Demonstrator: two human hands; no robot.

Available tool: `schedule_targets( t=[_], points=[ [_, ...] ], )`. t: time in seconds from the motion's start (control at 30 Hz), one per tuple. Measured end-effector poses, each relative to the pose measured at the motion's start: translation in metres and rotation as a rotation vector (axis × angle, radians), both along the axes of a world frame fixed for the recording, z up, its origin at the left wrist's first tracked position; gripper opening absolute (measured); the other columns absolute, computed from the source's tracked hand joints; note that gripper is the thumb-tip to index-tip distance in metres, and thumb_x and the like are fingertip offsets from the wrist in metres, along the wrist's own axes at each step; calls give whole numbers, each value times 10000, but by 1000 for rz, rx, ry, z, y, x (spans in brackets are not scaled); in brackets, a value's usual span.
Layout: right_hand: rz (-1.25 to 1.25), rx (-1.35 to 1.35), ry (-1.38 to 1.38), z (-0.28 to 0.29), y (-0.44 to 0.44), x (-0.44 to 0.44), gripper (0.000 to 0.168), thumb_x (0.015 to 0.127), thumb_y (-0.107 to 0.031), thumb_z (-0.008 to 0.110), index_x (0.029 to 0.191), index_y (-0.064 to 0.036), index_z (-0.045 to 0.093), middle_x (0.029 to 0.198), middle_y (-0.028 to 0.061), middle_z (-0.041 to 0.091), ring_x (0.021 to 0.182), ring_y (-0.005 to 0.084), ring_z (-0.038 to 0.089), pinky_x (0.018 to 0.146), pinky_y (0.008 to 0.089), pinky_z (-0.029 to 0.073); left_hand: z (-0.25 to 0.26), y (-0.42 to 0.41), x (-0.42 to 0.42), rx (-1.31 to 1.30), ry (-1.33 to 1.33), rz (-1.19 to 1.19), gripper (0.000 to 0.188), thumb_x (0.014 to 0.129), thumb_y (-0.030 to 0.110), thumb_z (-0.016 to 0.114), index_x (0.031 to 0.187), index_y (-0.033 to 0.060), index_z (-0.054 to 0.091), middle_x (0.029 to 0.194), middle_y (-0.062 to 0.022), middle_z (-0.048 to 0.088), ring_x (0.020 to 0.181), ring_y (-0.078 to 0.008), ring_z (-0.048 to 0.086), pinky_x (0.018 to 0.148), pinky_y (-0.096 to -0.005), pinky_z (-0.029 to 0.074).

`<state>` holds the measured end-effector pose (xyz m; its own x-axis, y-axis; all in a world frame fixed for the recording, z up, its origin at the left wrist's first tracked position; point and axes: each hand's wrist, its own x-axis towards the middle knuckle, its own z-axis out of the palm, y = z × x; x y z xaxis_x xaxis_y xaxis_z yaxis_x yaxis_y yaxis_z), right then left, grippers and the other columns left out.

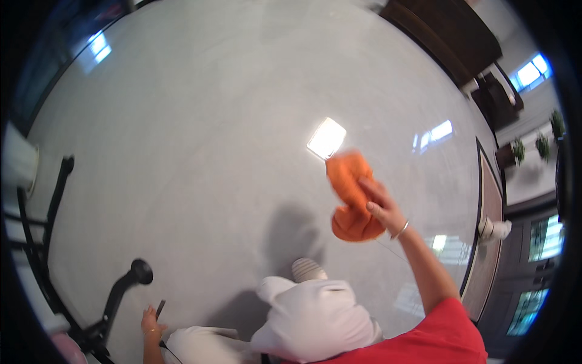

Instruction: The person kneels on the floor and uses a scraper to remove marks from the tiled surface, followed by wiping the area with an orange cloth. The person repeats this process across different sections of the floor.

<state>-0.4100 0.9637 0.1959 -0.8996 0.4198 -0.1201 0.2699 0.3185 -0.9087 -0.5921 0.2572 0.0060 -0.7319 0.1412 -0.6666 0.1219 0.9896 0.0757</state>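
My right hand [384, 207] grips a bunched orange cloth [352, 182] in front of me, above the grey floor [204, 159]. The cloth droops on both sides of my fingers, and its far end is blurred. Low at the left, my left hand [152, 322] is closed around a slim dark object [160, 308]. Only a short end of that object shows, so its kind cannot be told. A black tubular metal frame [111, 302] with a round end stands close to my left hand.
White and pink items [68, 348] sit at the lower left rim. Right of me are a bordered mat [489, 195], white shoes [493, 230] and a dark door [518, 268]. Dark wooden furniture [445, 36] stands at the upper right, potted plants [511, 154] below it.
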Motion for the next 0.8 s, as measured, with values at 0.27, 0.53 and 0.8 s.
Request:
schedule_targets(
  t=[0.27,0.53,0.8],
  points=[
    [-318,-72,-203,-36,7,139,573,728,39,482,1268,-150,501,1363,151,290,1215,302,360,1028,359,303,90,195,-89,219,132,-420,573,563,-16,720,1115,50,582,1208,-133,554,1150,-326,494,955,-350,422],
    [-646,671,-509,-179,67,285,605,720,-160,634,1298,-174,459,1475,150,149,1306,390,221,1045,478,252,62,395,-49,583,170,-740,514,631,-36,669,1126,50,561,1263,-121,517,1181,-311,477,948,-362,431],
    [-1041,914,-1078,-259,45,79,485,776,-325,534,1227,-149,511,1370,65,402,1260,300,348,919,523,347,51,391,11,578,85,-341,523,653,-18,649,1165,11,548,1285,-139,500,1161,-306,500,922,-341,434]
  ],
)
